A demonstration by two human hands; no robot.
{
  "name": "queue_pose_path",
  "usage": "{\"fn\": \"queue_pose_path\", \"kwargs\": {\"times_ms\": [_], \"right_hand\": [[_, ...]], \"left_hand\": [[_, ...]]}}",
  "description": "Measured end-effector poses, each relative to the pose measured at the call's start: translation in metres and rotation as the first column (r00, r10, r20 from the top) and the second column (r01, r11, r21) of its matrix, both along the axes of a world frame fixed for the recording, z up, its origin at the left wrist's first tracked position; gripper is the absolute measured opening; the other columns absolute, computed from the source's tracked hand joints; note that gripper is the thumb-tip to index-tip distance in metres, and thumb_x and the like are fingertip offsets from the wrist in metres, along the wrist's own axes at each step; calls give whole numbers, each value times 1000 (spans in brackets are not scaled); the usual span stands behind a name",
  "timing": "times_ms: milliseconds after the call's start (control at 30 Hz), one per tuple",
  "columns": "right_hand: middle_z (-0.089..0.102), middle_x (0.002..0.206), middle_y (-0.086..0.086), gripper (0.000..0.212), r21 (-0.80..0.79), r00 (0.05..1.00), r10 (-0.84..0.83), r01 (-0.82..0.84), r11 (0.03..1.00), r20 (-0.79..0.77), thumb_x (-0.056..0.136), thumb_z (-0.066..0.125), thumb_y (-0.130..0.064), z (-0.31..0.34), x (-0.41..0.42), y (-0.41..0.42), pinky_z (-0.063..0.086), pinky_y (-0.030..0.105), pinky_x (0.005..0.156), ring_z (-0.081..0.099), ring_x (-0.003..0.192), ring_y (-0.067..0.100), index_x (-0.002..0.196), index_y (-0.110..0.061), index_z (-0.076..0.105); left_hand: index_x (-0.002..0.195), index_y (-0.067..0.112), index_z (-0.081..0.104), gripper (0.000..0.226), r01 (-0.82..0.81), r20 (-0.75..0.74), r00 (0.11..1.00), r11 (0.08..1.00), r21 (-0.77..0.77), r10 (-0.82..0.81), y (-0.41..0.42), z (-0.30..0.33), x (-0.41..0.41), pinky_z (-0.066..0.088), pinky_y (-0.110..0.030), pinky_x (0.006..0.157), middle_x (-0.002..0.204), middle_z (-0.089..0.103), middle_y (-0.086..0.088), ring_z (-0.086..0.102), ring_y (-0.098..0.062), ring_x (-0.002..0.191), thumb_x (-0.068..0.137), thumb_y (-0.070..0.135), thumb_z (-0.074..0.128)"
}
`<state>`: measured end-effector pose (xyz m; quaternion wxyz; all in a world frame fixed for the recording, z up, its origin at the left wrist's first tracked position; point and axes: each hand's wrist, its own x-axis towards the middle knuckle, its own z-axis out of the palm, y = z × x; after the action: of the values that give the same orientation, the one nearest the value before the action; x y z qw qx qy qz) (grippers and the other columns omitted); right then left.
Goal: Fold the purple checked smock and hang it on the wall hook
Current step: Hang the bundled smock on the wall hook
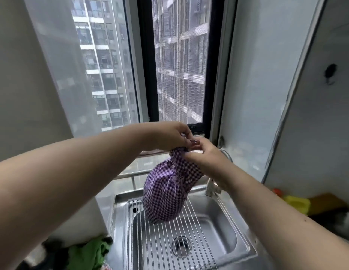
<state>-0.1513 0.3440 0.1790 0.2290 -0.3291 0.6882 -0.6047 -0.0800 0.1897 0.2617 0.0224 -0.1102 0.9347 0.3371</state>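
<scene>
The purple checked smock (pixel 165 193) hangs as a folded, bunched bundle above the sink, its lower end resting near the wire rack. My left hand (pixel 169 136) pinches the gathered top of the cloth from the left. My right hand (pixel 204 154) grips the same top edge from the right, fingers curled into the fabric. Both hands meet in front of the window's lower frame. A small dark wall hook (pixel 331 72) sits high on the right wall, well above and to the right of the hands.
A steel sink (pixel 214 230) with a wire drying rack (pixel 191 248) lies below. A tap (pixel 212 187) stands behind my right forearm. Green cloth (pixel 89 254) lies at the lower left. Yellow and orange items (pixel 296 203) sit on the right counter. The window (pixel 179 61) faces tower blocks.
</scene>
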Motion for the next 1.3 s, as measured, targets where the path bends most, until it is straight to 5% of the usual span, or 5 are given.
{"fn": "queue_pose_path", "kwargs": {"times_ms": [200, 333, 500, 867, 1300], "right_hand": [[73, 111, 6, 34, 40, 980, -193, 191, 981, 49, 93, 76, -24, 9, 39, 43, 51, 27, 62, 72, 90, 19, 123, -21, 60], [67, 65, -4, 9, 82, 942, -335, 337, 938, -35, 104, 63, -10, 13, 69, 84, 38, 20, 43, 56, 47, 4, 99, -15, 68], [76, 93, 11, 12, 93, 787, -604, 616, 782, -129, 99, 68, -14, 26, 96, 162, 52, 39, 81, 69, 85, 25, 100, -4, 74], [73, 79, 11, 19, 212, 558, -763, 830, 516, -326, 98, 70, -27, 65, 196, 354, 44, 33, 68, 59, 71, 16, 87, -11, 70], [81, 94, 2, 11, 154, 302, -885, 952, 264, -354, 98, 68, -18, 115, 386, 643, 56, 32, 80, 72, 84, 12, 96, -20, 79]], "left_hand": [[111, 20, 70, 23, 252, 42, 967, 968, -4, -251, 31, 14, 18, 59, -43, 97, 112, 71, -8, 67, -26, 107, 92, 7, 72], [102, 24, 72, 25, 329, -85, 939, 942, -61, -333, 75, 15, 22, 62, -38, 90, 101, 74, -3, 71, -19, 96, 84, 7, 77], [108, 23, 74, 17, 449, -121, 869, 867, -214, -480, 149, 25, 28, 64, -37, 78, 98, 75, 1, 73, -18, 91, 91, 27, 77], [99, 8, 74, 10, 761, 26, 637, 623, -183, -770, 341, 58, 59, 63, -30, 78, 92, 73, -6, 69, -16, 78, 93, 15, 69], [97, 20, 71, 14, 946, -261, 294, 320, -61, -920, 653, 94, 194, 53, -24, 66, 91, 70, 0, 61, -12, 74, 89, 10, 77]]}}
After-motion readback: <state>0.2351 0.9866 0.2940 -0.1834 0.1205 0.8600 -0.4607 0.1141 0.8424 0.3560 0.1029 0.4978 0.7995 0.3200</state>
